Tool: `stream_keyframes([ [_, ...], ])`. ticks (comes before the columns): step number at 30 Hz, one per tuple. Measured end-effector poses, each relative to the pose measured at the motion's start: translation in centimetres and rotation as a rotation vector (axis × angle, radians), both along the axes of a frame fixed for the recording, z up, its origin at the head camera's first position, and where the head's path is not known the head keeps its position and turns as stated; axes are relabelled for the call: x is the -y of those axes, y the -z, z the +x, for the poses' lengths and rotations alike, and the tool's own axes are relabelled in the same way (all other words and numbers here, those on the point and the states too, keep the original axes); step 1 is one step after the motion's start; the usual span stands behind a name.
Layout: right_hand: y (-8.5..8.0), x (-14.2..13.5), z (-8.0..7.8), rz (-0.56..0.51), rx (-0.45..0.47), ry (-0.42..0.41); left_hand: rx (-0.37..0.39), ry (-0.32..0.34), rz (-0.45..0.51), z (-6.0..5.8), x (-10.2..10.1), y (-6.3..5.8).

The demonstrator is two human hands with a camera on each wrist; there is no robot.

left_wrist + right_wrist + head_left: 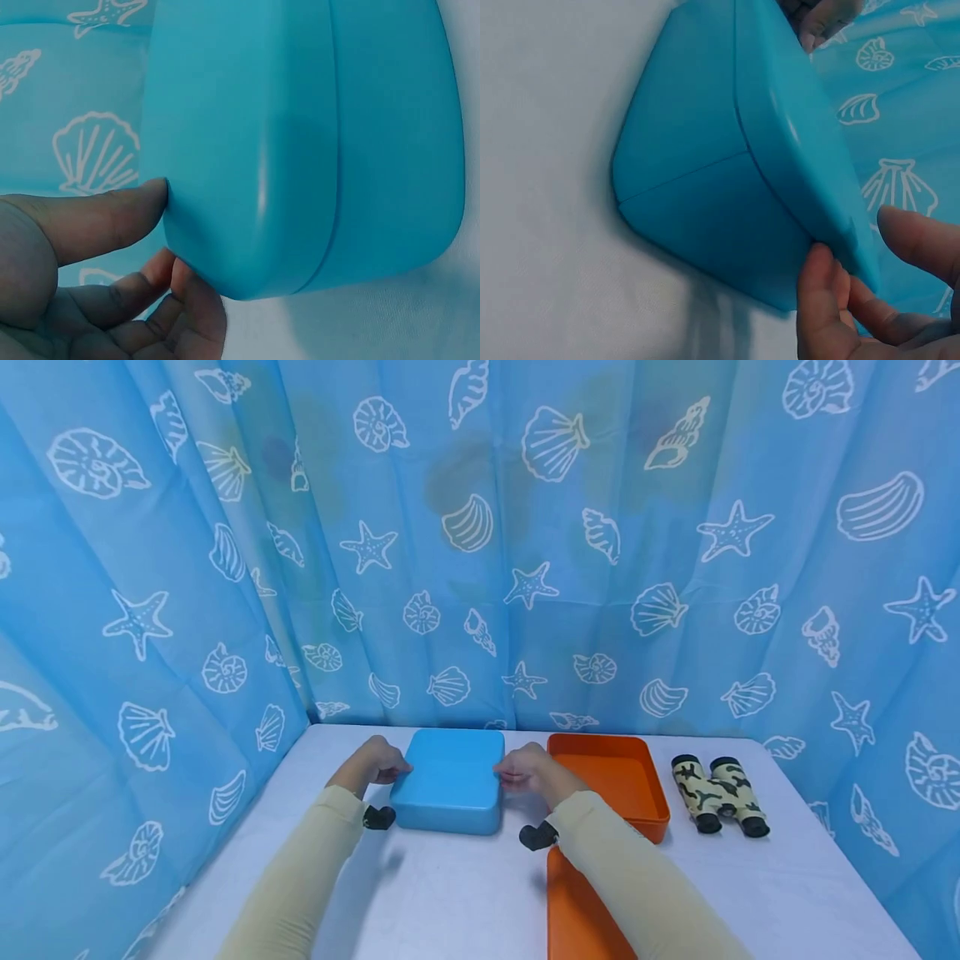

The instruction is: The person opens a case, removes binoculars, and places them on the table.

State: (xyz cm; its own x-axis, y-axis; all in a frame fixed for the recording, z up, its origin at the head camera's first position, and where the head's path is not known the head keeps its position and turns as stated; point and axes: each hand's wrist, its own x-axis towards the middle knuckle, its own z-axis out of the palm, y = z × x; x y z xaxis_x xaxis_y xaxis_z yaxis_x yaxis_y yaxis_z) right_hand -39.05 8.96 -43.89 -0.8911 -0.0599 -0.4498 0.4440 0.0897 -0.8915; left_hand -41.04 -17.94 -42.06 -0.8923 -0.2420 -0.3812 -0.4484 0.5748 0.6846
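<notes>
A light blue box (452,777) with rounded corners stands on the table, its lid (225,150) in place over the lower part with a thin seam between them. On its left side, my left hand (381,762) holds the lid's edge, thumb at the top and bent fingers against the side. My right hand (527,770) is at the opposite side. In the right wrist view its fingertips (817,262) touch the side just under the lid's rim, and the thumb lies over the top edge. Whether that thumb presses the lid is hard to tell.
Right of the box lies an open orange tray (611,760), with a second orange piece (581,910) nearer, partly behind the right sleeve. Camouflage-patterned binoculars (720,795) lie at the far right on the white table (450,893). A blue shell-print curtain (480,568) hangs behind.
</notes>
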Motion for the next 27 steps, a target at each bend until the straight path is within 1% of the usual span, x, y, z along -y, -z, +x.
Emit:
stream_keyframes([
  [5,-0.4,0.0,0.1,0.021,0.01,-0.031,0.004,0.013,-0.003,-0.4,0.2,0.0],
  [8,-0.1,0.0,0.0,0.06,-0.013,-0.039,-0.001,0.015,0.003,-0.5,0.1,0.0],
  [12,0.5,0.0,-0.1,0.123,-0.036,-0.017,-0.005,0.011,0.012,-0.5,0.0,0.2],
  [14,0.7,0.0,-0.1,0.135,-0.044,-0.018,-0.005,0.007,0.014,-0.5,-0.1,0.2],
  [15,0.8,0.0,-0.1,0.135,-0.049,-0.022,-0.006,0.003,0.014,-0.5,-0.1,0.2],
  [20,0.7,-0.3,-0.1,0.122,-0.077,-0.056,-0.02,0.02,0.006,-0.4,-0.2,0.0],
  [27,0.7,-0.2,0.0,0.072,-0.068,-0.09,-0.012,0.034,0.054,0.2,0.7,-0.4],
])
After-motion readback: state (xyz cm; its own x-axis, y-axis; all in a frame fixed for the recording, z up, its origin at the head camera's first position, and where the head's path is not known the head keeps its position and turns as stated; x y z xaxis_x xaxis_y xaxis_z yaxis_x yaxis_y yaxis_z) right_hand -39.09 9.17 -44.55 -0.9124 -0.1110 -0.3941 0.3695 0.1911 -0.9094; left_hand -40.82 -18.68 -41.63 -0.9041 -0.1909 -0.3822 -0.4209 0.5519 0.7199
